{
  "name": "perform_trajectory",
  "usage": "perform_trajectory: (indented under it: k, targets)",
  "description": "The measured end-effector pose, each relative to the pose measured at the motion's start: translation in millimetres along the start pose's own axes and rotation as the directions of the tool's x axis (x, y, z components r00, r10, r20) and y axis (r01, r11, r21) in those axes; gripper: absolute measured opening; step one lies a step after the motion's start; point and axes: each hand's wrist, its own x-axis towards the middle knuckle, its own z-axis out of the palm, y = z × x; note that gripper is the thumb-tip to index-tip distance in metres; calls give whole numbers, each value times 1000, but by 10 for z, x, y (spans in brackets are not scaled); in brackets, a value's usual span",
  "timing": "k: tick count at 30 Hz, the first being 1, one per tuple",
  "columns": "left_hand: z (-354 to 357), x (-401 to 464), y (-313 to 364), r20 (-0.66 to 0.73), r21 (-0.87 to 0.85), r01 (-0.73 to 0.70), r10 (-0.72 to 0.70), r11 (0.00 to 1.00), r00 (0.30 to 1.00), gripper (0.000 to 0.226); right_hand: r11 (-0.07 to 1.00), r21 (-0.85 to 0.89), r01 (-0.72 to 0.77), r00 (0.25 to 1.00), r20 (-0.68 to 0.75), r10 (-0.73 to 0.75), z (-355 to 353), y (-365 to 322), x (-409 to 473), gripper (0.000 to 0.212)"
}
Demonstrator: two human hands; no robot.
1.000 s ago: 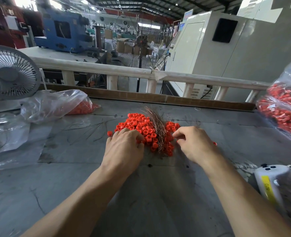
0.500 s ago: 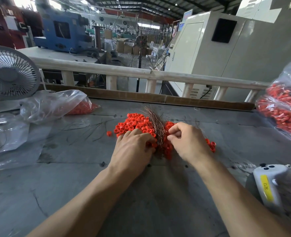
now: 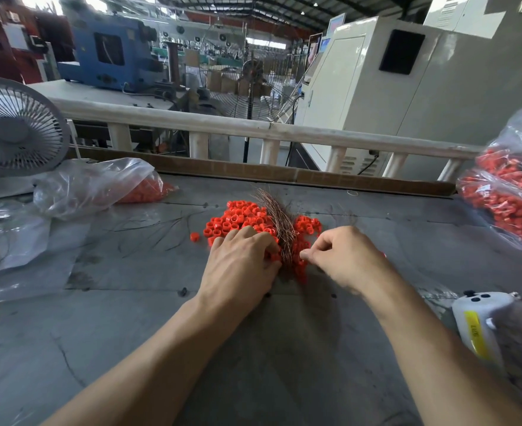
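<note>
A heap of small red plastic rings (image 3: 238,218) lies mid-table, and a bundle of thin copper wires (image 3: 279,222) runs through it. My left hand (image 3: 241,269) rests on the near left of the heap. Its fingertips curl down beside the bundle and seem to pinch a red ring (image 3: 275,257). My right hand (image 3: 345,259) is just right of the bundle, thumb and forefinger pinched together at the wires' near end, apparently on a single thin wire. What lies under both hands is hidden.
The grey table (image 3: 130,333) carries a clear bag of red rings (image 3: 100,189) at the left, beside a small fan (image 3: 17,130). A fuller bag of red parts (image 3: 511,198) is at the right, with a white device (image 3: 477,321) near it. A railing (image 3: 253,127) runs behind.
My left hand slid right over the heap up to the wire bundle. My right hand stayed beside the bundle and drew thumb and forefinger into a pinch.
</note>
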Motion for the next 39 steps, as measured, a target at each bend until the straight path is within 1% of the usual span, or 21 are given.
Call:
perform_trajectory:
  k: [6,9,14,18,21,23,25,27,29,33,36,39]
  targets:
    - [3,11,15,25,26,-12,11,1000,1000,23,999,46,30,999,-31,-28,141,-74,-5,26]
    - [2,4,22,15,23,-9,9,1000,1000,21,997,71,9,1000,-6,-9,197,-90,5,25]
    - [-28,-15,40,-6,-34,17,-17,999,1000,14,995,93,-42,999,-16,43,250,-119,12,24]
    - [-57,-10,47,-6,-123,54,-55,991,998,13,989,113,-92,995,-28,95,258,-170,7,21]
    - [-76,-22,31,-10,-153,95,-98,984,995,13,982,147,-114,993,-25,119,240,-172,8,23]
    - [-92,-28,22,-8,-164,114,-117,980,993,14,981,163,-106,994,-2,108,235,-182,4,27]
    - [-110,-30,26,-4,-166,124,-127,978,992,15,984,149,-97,995,-14,101,243,-187,2,30]
    - [-124,-28,35,7,-166,132,-133,977,991,15,986,133,-103,994,-22,107,250,-197,4,28]
    - [-131,-32,44,18,-169,138,-137,976,990,15,983,136,-124,992,4,125,251,-215,8,26]
    - [-139,-38,56,24,-166,144,-142,975,990,15,974,154,-168,986,43,163,240,-240,21,37]
    - [-145,-31,50,24,-164,147,-145,975,989,17,961,201,-191,981,53,184,194,-191,38,39]
    - [-146,-35,40,10,-147,138,-138,980,990,23,954,241,-179,983,71,166,142,-132,26,38]
